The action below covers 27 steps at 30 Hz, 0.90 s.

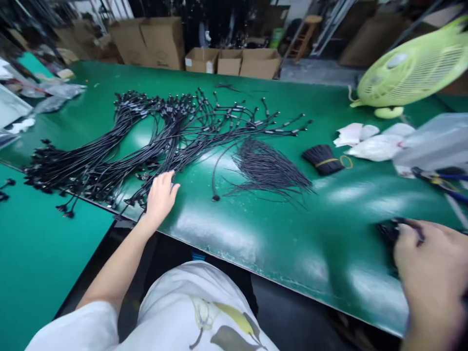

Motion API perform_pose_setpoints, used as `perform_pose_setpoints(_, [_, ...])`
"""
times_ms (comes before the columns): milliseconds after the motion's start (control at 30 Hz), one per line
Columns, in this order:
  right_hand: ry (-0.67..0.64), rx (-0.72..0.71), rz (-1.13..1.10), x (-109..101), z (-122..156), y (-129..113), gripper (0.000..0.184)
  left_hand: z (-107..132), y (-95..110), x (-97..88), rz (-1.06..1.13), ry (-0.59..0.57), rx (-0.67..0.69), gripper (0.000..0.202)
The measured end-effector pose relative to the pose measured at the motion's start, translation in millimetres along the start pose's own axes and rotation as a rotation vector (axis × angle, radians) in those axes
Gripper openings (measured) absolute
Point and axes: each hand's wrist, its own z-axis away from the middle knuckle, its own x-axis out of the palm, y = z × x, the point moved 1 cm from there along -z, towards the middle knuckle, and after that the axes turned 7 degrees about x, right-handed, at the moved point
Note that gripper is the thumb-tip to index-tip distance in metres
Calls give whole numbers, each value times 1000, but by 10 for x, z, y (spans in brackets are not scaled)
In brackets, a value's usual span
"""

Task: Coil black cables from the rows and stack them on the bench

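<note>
Many black connector cables [161, 141] heaped left of frame; left hand [161, 195] over their near edge, can't tell its grip; thin black ties [270, 168], centre; blurred dark bundle [387, 234], lower right, right hand [427, 258] closed round it.

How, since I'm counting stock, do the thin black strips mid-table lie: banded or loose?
Loose: the strips lie fanned out on the table, no tie visible, unlike the nearby bundle with its yellow band.

The cables [173, 124] are black, the tabletop [285, 234] green.
</note>
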Motion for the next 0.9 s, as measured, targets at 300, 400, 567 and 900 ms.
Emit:
perform_pose_setpoints(300, [-597,-533,-222,715,-135,-2784,28,-272,661,367,-89,-395,319,40])
perform_pose_setpoints(400, [-660,-709,-153,974,-128,-3308,28,-134,809,435,-1,-553,367,33])
perform_pose_setpoints(567, [-617,-829,-58,1292,-294,-3471,25,-94,521,197,488,-600,232,8])
perform_pose_setpoints(900, [-333,-297,146,994,-2083,-2882,54,203,55,-391,1310,-502,-390,34])
